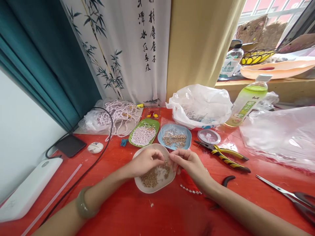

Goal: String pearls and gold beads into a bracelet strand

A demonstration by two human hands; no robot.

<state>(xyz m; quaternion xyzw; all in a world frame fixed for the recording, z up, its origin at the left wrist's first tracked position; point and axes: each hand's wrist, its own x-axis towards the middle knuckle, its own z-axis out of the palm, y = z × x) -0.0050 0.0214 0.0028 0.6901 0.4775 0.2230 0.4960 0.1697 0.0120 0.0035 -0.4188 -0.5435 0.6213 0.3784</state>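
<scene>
Both my hands meet over a white dish (145,187) of small gold beads on the red table. My left hand (145,161) has its fingers pinched together above the beads. My right hand (188,162) is also pinched, fingertips nearly touching the left ones; what they hold is too small to make out. A short beaded strand (190,190) lies on the table under my right wrist. Behind the white dish stand a green dish (145,124) of pale pearls and a blue dish (161,135) of gold findings.
Yellow-handled pliers (227,156) and scissors (290,194) lie to the right. A green bottle (247,101), plastic bags (200,101) and a small lid (209,136) sit behind. Pearl strings (119,114), a black cable (98,157) and a white device (27,190) lie on the left.
</scene>
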